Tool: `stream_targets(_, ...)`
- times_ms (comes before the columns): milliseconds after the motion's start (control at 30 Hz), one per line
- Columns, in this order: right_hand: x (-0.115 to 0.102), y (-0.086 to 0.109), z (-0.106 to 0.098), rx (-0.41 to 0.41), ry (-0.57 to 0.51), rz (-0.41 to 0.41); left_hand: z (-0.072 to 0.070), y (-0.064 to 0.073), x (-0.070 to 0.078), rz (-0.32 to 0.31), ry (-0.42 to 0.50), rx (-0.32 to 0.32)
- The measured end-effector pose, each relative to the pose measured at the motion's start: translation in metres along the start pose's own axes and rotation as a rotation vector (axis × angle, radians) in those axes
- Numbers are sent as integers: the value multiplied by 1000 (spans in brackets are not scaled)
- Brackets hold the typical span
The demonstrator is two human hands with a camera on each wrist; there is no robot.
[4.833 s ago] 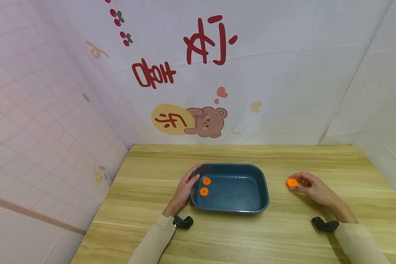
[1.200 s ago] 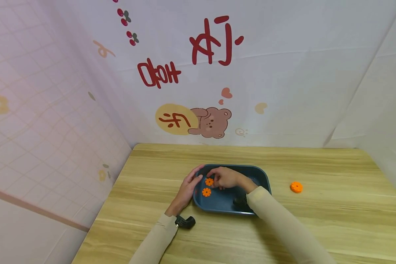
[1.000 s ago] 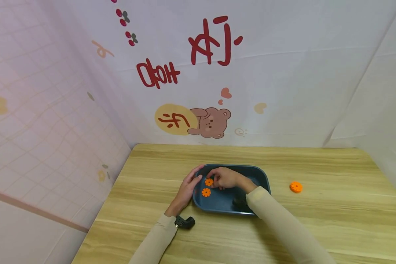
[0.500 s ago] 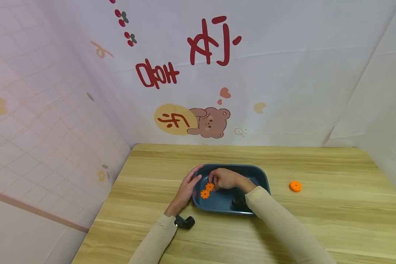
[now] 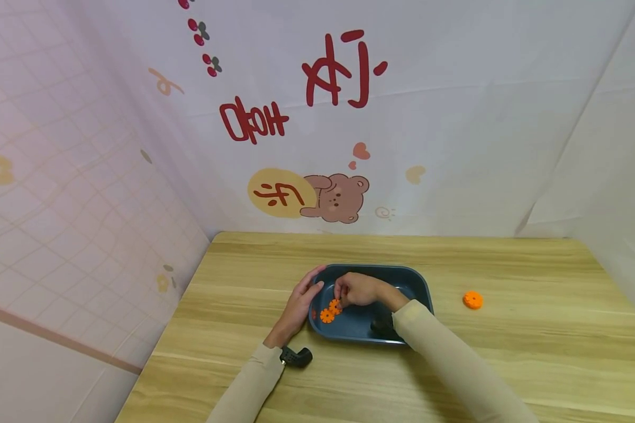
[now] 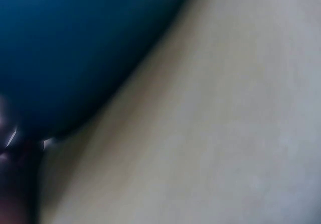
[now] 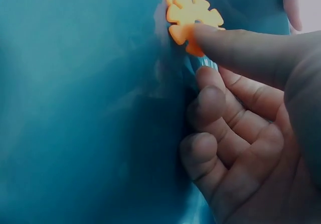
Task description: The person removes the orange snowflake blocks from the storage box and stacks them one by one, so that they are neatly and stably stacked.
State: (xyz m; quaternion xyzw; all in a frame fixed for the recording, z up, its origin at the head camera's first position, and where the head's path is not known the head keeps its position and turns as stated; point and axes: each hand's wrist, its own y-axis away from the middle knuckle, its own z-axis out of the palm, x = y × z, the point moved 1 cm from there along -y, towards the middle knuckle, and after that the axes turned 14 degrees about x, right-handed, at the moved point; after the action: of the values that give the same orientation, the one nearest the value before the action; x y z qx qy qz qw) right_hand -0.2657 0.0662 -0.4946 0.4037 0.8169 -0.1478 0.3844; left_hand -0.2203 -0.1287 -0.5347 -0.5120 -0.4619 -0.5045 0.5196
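A dark blue tray (image 5: 349,339) lies on the table. At its left end, my left hand (image 5: 298,301) holds the rim, thumb over the edge and fingers along the outside. My right hand (image 5: 362,289) reaches into the tray and pinches an orange notched plastic disc (image 5: 335,306). In the right wrist view the thumb presses on that disc (image 7: 185,12), while the other fingers curl beneath. A second orange disc (image 5: 326,316) touches it on the near left side. Whether the two are joined cannot be made out. The left wrist view is blurred, showing mainly the tray's outer wall (image 6: 75,48).
Right of the tray, a small stack of orange discs (image 5: 473,300) sits on the wood-grain table (image 5: 534,329). Printed white sheets (image 5: 455,135) stand at the back and sides. Each wrist bears a black camera mount; the left one (image 5: 296,356) is near the tray's front left corner.
My right hand put down the orange stack on the right and came into the tray. In the last second both discs slid towards the front and came together. The left hand stayed put.
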Motion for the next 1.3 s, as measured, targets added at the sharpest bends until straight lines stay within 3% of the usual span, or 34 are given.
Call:
stream_targets(433, -5, 3, -3, 9, -89, -13, 1, -1, 1, -12, 14, 0)
stream_targets(633, -7, 10, -15, 54, -94, 22, 3, -1, 2, -21, 5, 5)
stream_targets(867, -8, 22, -33, 102, -109, 4, 2, 0, 1, -21, 9, 16)
stream_targets(1100, -10, 36, -44, 102, -124, -63, 2, 0, -1, -21, -7, 17)
stream_targets(1300, -12, 45, -50, 89, -194, -53, 1, 0, -1, -13, -5, 11)
